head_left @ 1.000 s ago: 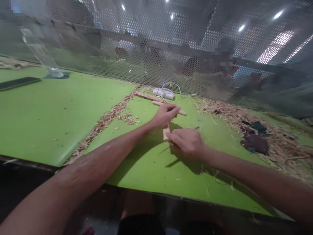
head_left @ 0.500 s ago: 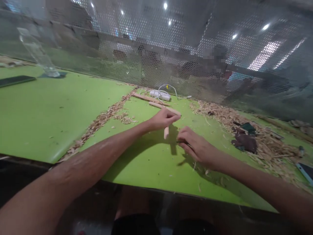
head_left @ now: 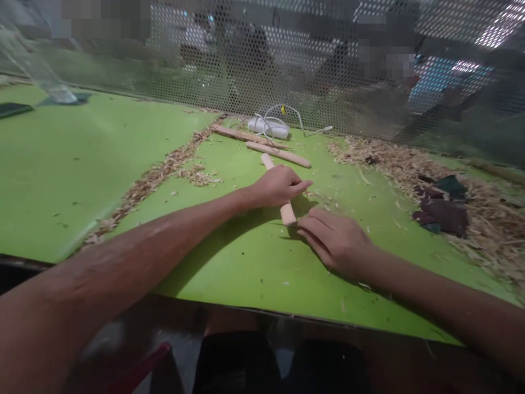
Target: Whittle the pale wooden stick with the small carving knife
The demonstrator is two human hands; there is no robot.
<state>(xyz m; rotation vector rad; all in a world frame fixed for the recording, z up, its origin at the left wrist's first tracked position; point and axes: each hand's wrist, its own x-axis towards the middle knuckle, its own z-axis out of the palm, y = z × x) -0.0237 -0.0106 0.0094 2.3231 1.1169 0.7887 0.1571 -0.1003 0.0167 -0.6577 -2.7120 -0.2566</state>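
My left hand [head_left: 279,185] is closed around a pale wooden stick [head_left: 288,213], which pokes out beyond the hand at the far and near ends. Its near end looks flat-cut. My right hand [head_left: 334,235] is closed in a pinch beside that near end. A thin dark edge shows at its fingertips, too small to name, and it meets or nearly meets the stick's end. Just beyond the left hand, a second smooth, rounded wooden stick [head_left: 279,154] lies on the green table [head_left: 229,262].
Behind the sticks are a flat wood strip [head_left: 241,134] and a white power strip [head_left: 268,128] with a cable. Wood shavings [head_left: 394,164] heap at right around dark cloth pieces [head_left: 443,213]. A clear bottle [head_left: 53,87] stands far left. A perforated screen [head_left: 246,65] borders the back.
The held stick has swung so that more of it shows at both ends. My right hand's fingertips have come up against its near end. The camera view has tilted down.
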